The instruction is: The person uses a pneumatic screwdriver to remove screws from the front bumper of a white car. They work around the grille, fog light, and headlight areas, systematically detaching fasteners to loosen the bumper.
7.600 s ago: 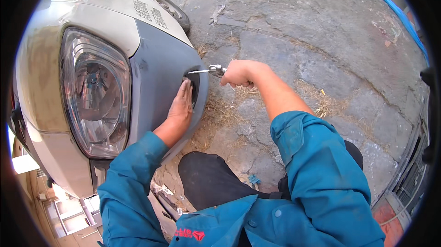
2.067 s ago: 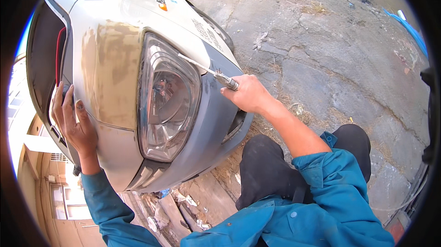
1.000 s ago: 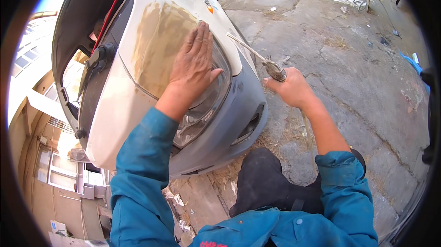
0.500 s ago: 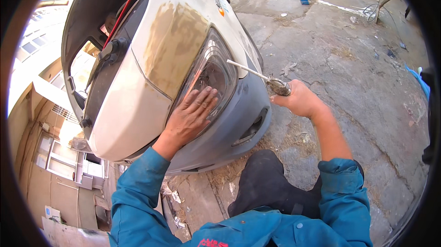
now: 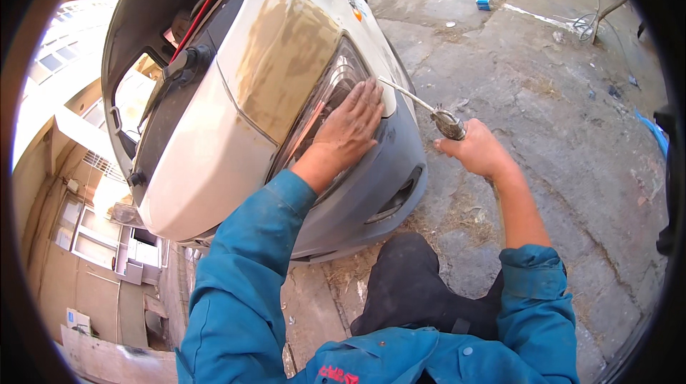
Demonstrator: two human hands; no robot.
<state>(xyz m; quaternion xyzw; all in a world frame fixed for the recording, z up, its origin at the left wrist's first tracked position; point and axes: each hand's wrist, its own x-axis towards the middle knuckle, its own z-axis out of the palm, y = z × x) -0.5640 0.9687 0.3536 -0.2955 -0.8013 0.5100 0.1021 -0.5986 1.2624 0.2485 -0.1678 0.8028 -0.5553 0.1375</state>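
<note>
My left hand (image 5: 346,121) lies fingers together and flat on the upper part of a clear headlight (image 5: 340,62) of a white vehicle. My right hand (image 5: 476,148) grips a metal air blow gun (image 5: 449,124) with a long, thin nozzle pointing up-left toward the vehicle's edge just beside my left fingertips; a hose hangs below it. Beside the headlight is a tan, patchily sanded panel (image 5: 279,70). A grey bumper (image 5: 382,159) with a dark recess wraps round below and right of the light.
A windscreen opening with a red strip (image 5: 201,16) is at upper left, a building (image 5: 96,241) behind. Cracked concrete (image 5: 557,170) spreads right, with a blue box (image 5: 483,2), a cable coil (image 5: 584,27) and blue sheeting (image 5: 650,123). A car is at the top edge.
My left hand went from beside the windscreen onto the headlight, slid down, then moved up-right along it. The blow gun came from the bumper recess up to the headlight's edge.
</note>
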